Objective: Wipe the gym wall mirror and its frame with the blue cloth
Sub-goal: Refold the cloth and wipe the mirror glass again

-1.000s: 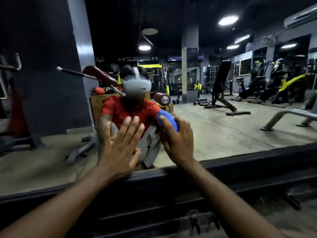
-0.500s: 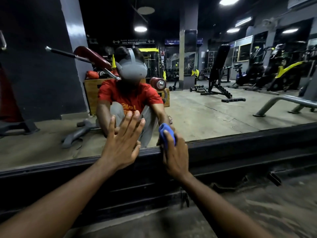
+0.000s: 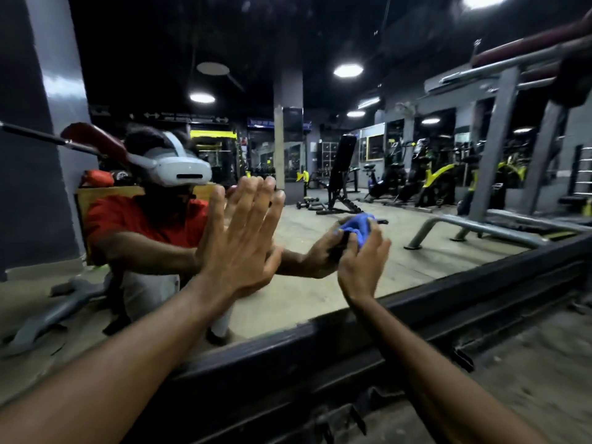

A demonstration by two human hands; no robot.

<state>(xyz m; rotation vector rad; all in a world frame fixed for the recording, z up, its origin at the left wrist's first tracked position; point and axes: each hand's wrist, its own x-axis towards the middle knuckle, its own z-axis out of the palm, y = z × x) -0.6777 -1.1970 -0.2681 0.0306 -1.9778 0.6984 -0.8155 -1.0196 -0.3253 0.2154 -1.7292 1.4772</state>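
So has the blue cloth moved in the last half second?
Yes. The blue cloth in the right hand has gone up from the mirror's bottom frame onto the glass above it.

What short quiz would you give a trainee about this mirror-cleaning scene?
1. True or false: the left hand is open, fingers straight, touching the mirror.
2. Which of the hands grips the blue cloth? A) left B) right
3. Fill in: the cloth is above the mirror's dark bottom ____.
Key: 1 true; 2 B, the right hand; 3 frame.
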